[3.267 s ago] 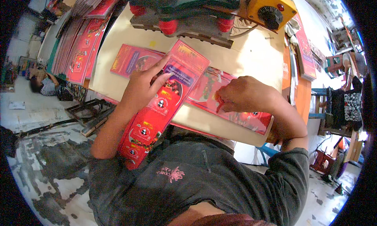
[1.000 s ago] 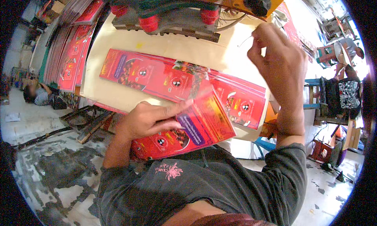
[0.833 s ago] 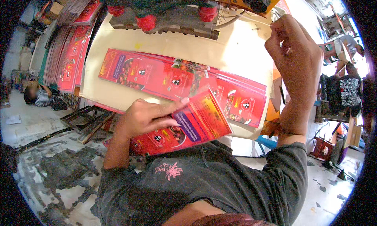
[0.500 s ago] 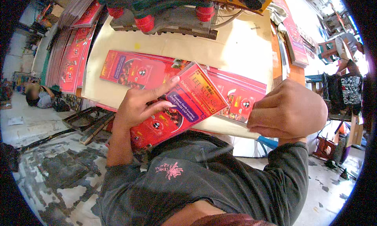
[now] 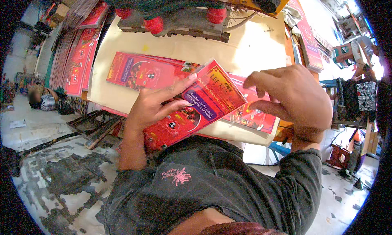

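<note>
A stiff red printed card [image 5: 200,108] with a purple block and an orange end is tilted up over the table's near edge. My left hand [image 5: 153,106] grips it along its left side, with a thumb and finger lying across its face. My right hand [image 5: 298,98] hovers just right of the card's orange end. Its fingers are bent but stand apart from the thumb, with nothing visible between them. Beneath both hands, similar red cards [image 5: 163,69] in glossy covers lie on the table, partly hidden by the held card.
The table [image 5: 126,36] has a pale cream top. At its far side stands a dark green machine [image 5: 175,6] with red feet and a yellow box [image 5: 265,0]. Tall stacks of red cards [image 5: 81,57] rise at the left, and more cards [image 5: 308,43] lie at the right.
My left hand and the held card have shifted slightly right and up. My right hand has gone from a closed, turned-down pose to bent, parted fingers nearer the card's end.
</note>
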Tool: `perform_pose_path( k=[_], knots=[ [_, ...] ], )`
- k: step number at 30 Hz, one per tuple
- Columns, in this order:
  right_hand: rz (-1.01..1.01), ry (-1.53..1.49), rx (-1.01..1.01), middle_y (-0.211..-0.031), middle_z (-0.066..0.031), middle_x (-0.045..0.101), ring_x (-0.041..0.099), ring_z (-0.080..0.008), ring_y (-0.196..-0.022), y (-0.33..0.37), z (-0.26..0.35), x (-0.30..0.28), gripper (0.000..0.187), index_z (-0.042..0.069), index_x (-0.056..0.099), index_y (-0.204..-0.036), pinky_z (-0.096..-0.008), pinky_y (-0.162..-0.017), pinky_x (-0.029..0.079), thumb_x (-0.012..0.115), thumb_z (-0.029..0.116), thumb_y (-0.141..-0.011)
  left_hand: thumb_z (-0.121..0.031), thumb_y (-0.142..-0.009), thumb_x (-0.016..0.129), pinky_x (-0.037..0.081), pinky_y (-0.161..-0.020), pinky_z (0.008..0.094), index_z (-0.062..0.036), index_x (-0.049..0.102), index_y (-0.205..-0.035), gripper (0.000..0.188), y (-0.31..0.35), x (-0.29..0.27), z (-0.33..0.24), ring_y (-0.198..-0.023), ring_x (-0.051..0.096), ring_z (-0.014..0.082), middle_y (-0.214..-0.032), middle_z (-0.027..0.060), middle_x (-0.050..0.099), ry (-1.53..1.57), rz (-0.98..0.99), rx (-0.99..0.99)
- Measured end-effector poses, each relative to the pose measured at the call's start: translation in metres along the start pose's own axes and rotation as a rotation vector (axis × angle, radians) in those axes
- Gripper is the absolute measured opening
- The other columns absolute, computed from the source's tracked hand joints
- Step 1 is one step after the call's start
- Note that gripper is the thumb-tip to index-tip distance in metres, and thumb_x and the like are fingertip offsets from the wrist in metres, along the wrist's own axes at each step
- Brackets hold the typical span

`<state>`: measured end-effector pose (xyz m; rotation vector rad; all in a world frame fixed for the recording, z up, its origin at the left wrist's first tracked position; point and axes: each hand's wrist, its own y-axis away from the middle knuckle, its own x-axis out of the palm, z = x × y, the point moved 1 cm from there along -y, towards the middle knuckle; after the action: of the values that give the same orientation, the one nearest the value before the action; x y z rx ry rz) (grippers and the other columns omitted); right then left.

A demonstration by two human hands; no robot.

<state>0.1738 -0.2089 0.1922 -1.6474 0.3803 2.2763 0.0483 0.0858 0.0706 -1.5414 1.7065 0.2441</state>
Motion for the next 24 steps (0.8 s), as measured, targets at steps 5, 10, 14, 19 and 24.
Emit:
perform_pose_path(
  k=[5,10,14,19,24],
  knots=[
    [-0.188,-0.200,-0.026,-0.085,-0.0109,0.073,0.072,-0.0281,-0.072,-0.028,-0.011,0.022,0.048,0.006,0.068,-0.119,-0.0387,-0.065,0.054,0.081,0.039,-0.088,-0.019,-0.088,0.081,0.061,-0.076,0.0363,-0.0117,0.061,-0.147,0.063,-0.010,0.000,-0.009,-0.088,0.079,0.0266,-0.135,0.0120,0.069,-0.015,-0.028,0.062],
    [0.031,-0.773,-0.006,-0.088,-0.0059,0.075,0.065,-0.0085,-0.077,-0.048,-0.014,0.034,0.038,-0.003,0.070,-0.110,-0.0290,-0.069,0.052,0.074,0.033,-0.100,-0.020,-0.086,0.083,0.059,-0.069,0.0361,-0.0120,0.056,-0.152,0.072,-0.016,-0.005,-0.019,-0.075,0.075,0.0226,-0.127,0.0094,0.073,-0.082,-0.072,0.088],
    [-0.078,-0.959,0.198,-0.092,-0.0033,0.075,0.066,-0.0091,-0.080,-0.035,-0.017,0.012,0.036,-0.002,0.072,-0.114,-0.0285,-0.072,0.052,0.072,0.031,-0.100,-0.016,-0.083,0.086,0.053,-0.063,0.0287,-0.0116,0.051,-0.156,0.080,-0.005,-0.017,-0.026,-0.065,0.065,0.0104,-0.092,0.0042,0.077,0.107,-0.147,-0.243],
    [-0.486,-1.069,0.267,-0.104,-0.0052,0.075,0.069,-0.0122,-0.092,-0.007,-0.017,-0.016,0.037,-0.001,0.071,-0.120,-0.0273,-0.085,0.053,0.072,0.028,-0.097,-0.011,-0.080,0.087,0.049,-0.067,0.0244,-0.0110,0.054,-0.154,0.081,0.029,-0.037,-0.007,-0.061,0.052,0.0059,-0.065,-0.0029,0.058,0.132,-0.120,-0.356],
    [-0.638,-0.981,0.284,-0.107,-0.0068,0.076,0.071,-0.0132,-0.096,0.005,-0.044,-0.030,0.039,-0.003,0.071,-0.121,-0.0267,-0.087,0.054,0.070,0.028,-0.098,-0.008,-0.078,0.086,0.051,-0.071,0.0253,-0.0079,0.068,-0.138,0.062,0.078,-0.065,0.014,-0.076,0.058,0.0073,-0.081,0.0011,0.065,0.054,-0.025,-0.580]
  ],
)
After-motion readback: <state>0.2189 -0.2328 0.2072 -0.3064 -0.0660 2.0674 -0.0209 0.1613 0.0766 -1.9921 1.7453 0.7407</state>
